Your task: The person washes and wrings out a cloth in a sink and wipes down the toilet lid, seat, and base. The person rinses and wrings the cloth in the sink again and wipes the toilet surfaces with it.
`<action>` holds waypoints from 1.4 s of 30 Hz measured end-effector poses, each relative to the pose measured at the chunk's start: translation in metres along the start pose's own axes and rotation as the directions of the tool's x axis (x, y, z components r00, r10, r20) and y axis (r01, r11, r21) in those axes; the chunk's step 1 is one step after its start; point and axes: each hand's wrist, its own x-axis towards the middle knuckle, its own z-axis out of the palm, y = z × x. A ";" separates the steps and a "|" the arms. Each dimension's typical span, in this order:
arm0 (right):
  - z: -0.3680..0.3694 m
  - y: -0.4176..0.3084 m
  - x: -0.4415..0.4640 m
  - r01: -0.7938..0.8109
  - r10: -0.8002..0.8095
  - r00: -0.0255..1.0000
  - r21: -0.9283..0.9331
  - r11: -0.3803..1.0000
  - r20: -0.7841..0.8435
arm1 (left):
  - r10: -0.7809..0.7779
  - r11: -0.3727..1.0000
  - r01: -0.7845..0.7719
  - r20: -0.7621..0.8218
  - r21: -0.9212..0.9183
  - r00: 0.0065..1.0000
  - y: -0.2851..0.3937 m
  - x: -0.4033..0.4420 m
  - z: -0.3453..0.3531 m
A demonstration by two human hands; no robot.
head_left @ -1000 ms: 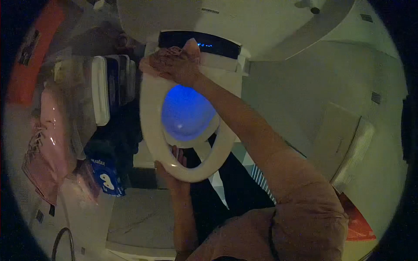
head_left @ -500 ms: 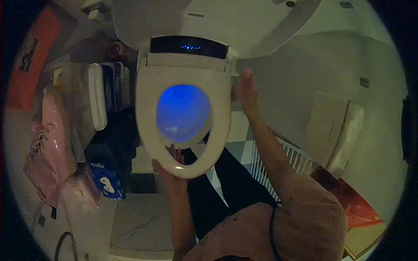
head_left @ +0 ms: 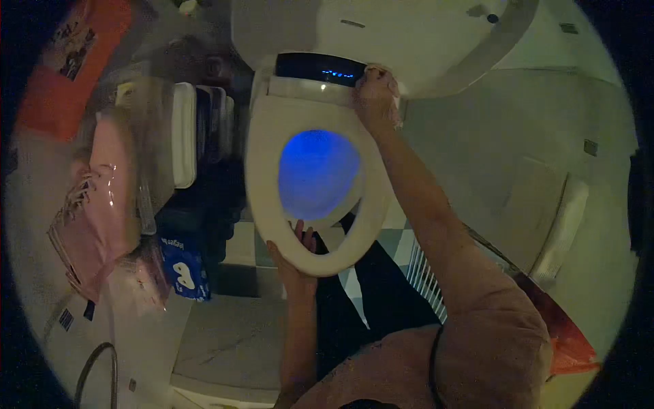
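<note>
A white toilet seat (head_left: 375, 198) is tilted up, its oval opening showing the blue-lit bowl (head_left: 317, 170). My left hand (head_left: 294, 262) grips the seat's front rim, fingers curled through the opening and thumb outside. At the seat's rear right corner, my right hand (head_left: 375, 99) is closed around a pale pinkish cloth (head_left: 395, 114), pressed beside the end of the black display panel (head_left: 300, 66). Small blue lights glow on that panel. Part of the cloth sticks out past my fingers; the rest is hidden in my grip.
Upright lidded containers (head_left: 184, 136), a pink laced bag (head_left: 105, 204) and a blue printed pack (head_left: 184, 269) stand at the left. The raised white lid (head_left: 409, 41) is behind the seat. A white wire rack (head_left: 427, 276) sits by my right leg.
My right hand has moved from beside the seat up and inward onto its rear corner by the panel. The view has shifted left; my left hand still grips the front rim.
</note>
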 end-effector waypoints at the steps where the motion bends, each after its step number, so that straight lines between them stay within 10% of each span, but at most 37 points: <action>1: 0.004 -0.031 0.010 0.098 0.084 0.911 -0.409 0.907 0.403 | -0.015 1.000 0.015 0.015 0.005 1.000 0.001 -0.001 0.000; 6: 0.016 -0.140 0.013 0.323 -0.329 0.907 0.065 0.944 0.264 | -0.066 0.997 0.065 -0.028 -0.038 0.997 -0.005 0.006 -0.010; 10: 0.039 -0.171 0.018 0.410 -0.421 0.896 0.098 0.907 0.141 | -0.014 0.999 0.013 -0.020 -0.045 1.000 -0.006 0.002 -0.009; 14: 0.042 -0.136 0.028 0.515 -0.728 0.656 0.586 0.626 0.200 | -0.072 0.985 0.065 -0.041 -0.159 0.997 -0.007 0.010 -0.016; 16: 0.051 -0.133 0.014 0.493 -0.800 0.569 0.700 0.517 0.191 | -0.030 0.990 0.024 -0.040 -0.136 0.999 -0.009 0.013 -0.018; 18: 0.063 -0.130 -0.024 0.476 -0.629 0.777 0.630 0.614 0.027 | -0.001 0.996 -0.005 -0.060 -0.094 0.998 -0.015 0.012 -0.024; 23: -0.026 -0.150 -0.115 0.461 -0.659 0.744 0.626 0.628 0.114 | 0.053 0.820 -0.012 0.055 -0.572 0.997 -0.021 0.011 -0.043; 28: -0.138 -0.133 -0.187 -0.010 -0.788 0.487 0.904 0.427 0.378 | 0.096 0.717 -0.014 0.079 -0.697 0.992 -0.035 0.016 -0.066; 30: -0.189 -0.103 -0.209 -0.014 -0.819 0.304 0.862 0.507 0.487 | 0.415 0.745 0.041 0.511 -0.665 0.752 -0.048 0.031 -0.086; 31: -0.212 -0.087 -0.216 0.049 -0.766 0.214 0.776 0.629 0.607 | 0.282 0.945 -0.289 -0.068 -0.155 0.957 -0.083 0.074 -0.142; 33: -0.218 -0.051 -0.225 0.552 -0.811 0.288 0.604 0.575 0.509 | 0.207 0.894 -0.162 0.066 -0.419 0.976 -0.053 0.035 -0.091; 36: -0.189 0.032 -0.203 0.531 -0.675 0.537 0.419 0.736 0.505 | 0.206 0.761 0.138 0.438 -0.634 0.875 -0.018 0.005 -0.043; 37: -0.170 0.057 -0.190 0.528 -0.638 0.608 0.359 0.770 0.473 | 0.105 0.791 0.116 0.320 -0.601 0.942 -0.017 0.005 -0.044; 39: -0.156 0.070 -0.137 -0.228 -0.183 0.579 0.373 0.900 0.795 | 0.004 0.816 0.105 0.187 -0.568 0.982 -0.017 0.005 -0.038; 42: -0.089 0.044 -0.080 0.243 -0.431 0.867 0.543 0.804 0.251 | 0.076 0.994 -0.076 0.005 -0.077 0.997 -0.016 0.011 -0.024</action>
